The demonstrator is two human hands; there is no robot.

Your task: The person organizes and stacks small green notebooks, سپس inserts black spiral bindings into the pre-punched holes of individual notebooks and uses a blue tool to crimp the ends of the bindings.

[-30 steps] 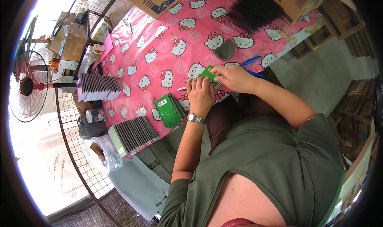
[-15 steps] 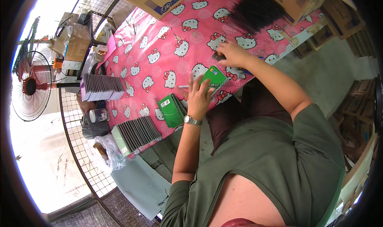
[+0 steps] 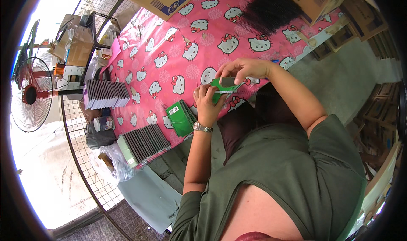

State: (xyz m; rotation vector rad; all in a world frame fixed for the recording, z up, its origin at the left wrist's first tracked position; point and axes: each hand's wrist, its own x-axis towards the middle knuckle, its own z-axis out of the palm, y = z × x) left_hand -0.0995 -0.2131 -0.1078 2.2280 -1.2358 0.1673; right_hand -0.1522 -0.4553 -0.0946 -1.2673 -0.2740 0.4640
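Note:
A small green notebook (image 3: pixel 231 89) is at the table's near edge in front of me, partly covered by my fingers. My left hand (image 3: pixel 207 103), with a metal watch on its wrist, grips the notebook's left side, fingers closed over it. Above it, my right hand (image 3: pixel 243 70) pinches a small dark grey flat block (image 3: pixel 228 81), held at the notebook. A black spiral wire (image 3: pixel 242 91) shows at the notebook's lower right edge. Just left of my left hand lie a few green spiral notebooks (image 3: pixel 180 119), overlapping.
Rows of stacked notebooks (image 3: pixel 144 142) and purple-covered notebooks (image 3: pixel 107 94) line the table's left side. A heap of black spiral wires (image 3: pixel 271 11) lies at the far right, beside an open carton (image 3: pixel 319 5). Another carton (image 3: pixel 163 1) stands at the back. A fan (image 3: pixel 30 94) stands left.
My right hand has moved left and nearer from the tabletop, bringing the grey block to the notebook. My left hand has closed onto the notebook, which is now tilted.

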